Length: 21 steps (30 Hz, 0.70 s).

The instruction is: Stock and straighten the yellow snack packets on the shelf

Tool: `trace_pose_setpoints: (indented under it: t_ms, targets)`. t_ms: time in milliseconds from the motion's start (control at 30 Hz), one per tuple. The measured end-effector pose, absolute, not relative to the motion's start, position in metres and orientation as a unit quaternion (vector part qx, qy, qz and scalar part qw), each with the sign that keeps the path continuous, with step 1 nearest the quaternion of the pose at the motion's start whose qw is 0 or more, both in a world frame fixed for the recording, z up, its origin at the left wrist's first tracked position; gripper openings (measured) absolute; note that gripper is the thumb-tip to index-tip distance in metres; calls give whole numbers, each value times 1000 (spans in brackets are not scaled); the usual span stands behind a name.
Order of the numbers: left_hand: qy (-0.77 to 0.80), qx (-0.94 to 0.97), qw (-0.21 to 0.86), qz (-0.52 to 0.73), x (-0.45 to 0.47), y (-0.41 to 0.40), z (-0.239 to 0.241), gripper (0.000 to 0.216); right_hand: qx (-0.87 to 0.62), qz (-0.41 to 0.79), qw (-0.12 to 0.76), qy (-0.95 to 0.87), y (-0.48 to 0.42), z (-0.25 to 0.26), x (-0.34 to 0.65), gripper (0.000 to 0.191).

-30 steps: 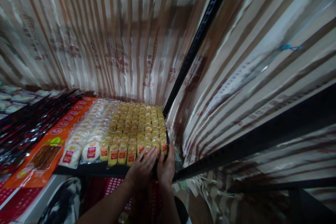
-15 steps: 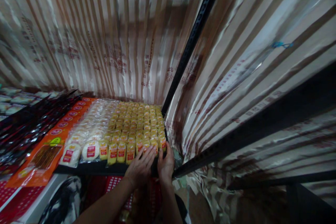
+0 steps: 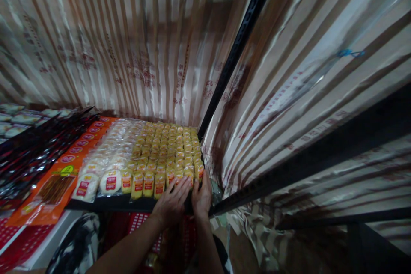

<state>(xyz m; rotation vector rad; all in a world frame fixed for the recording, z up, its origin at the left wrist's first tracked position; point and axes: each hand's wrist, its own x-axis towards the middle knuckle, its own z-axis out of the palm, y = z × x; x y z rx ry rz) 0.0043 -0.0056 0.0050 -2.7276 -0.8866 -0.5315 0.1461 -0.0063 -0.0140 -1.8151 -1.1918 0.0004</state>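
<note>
Rows of small yellow-wrapped snack packets [image 3: 167,150] stand close together at the right end of a black shelf [image 3: 112,204]. My left hand [image 3: 173,199] lies with its fingers stretched flat against the front packets near the right end. Beside it, my right hand [image 3: 202,195] is at the corner, its thumb toward the front and its fingers along the outer side of the end packet [image 3: 199,170]. Both hands touch the packets, and neither is seen to lift one. Part of the front row is hidden behind my fingers.
Left of the yellow packets are white round packets [image 3: 111,182], an orange bag [image 3: 54,188] and dark shiny bags [image 3: 38,150]. Black metal posts [image 3: 237,47] frame the corner, with printed striped sheeting [image 3: 144,51] behind. Red baskets [image 3: 138,222] sit below the shelf.
My right hand has shifted slightly up and left against the end packet. My left hand keeps almost the same place. The view has moved a little.
</note>
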Motion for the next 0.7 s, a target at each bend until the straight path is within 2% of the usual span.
trace_pose_setpoints:
  t_ms: [400, 700]
  targets:
    - [-299, -925, 116, -202, 3, -7, 5, 62, -762, 24, 443, -472, -9, -11, 145, 57]
    - [-282, -935, 96, -191, 0, -5, 9, 60, -747, 0, 473, -468, -10, -10, 144, 53]
